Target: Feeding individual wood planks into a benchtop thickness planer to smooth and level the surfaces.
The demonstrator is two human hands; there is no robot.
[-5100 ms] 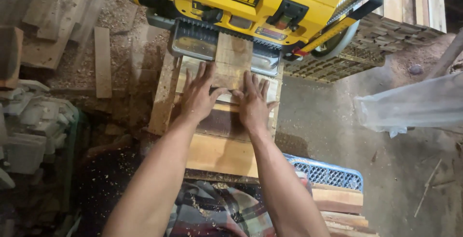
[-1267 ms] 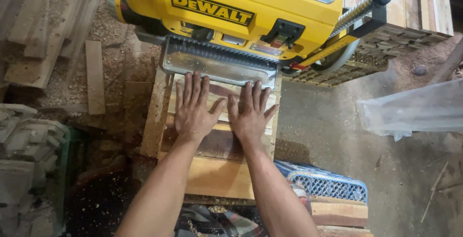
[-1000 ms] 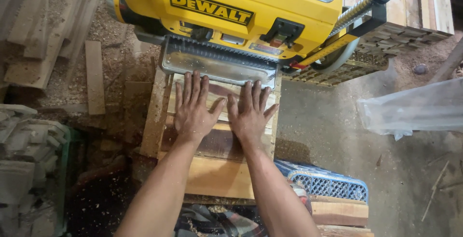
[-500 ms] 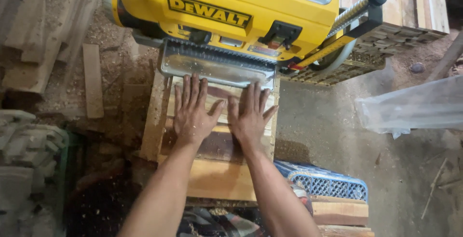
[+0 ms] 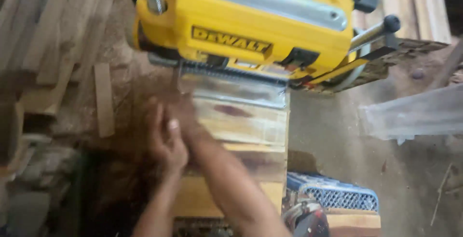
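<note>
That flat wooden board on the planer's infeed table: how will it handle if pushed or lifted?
The wooden board looks thick and flat, so probably stiff and unlikely to roll or tip. It lies flush on the metal infeed table, so it should slide. Both hands are motion-blurred beside its left edge.

Both hands motion-blurred: left hand (image 5: 166,143) fingers smeared, right hand (image 5: 185,114) near shapeless, grip unreadable. Yellow planer (image 5: 251,25) top cut by far edge. Blue crate (image 5: 333,196) partly hidden behind board (image 5: 241,126). Forearms cut by near edge.
</note>
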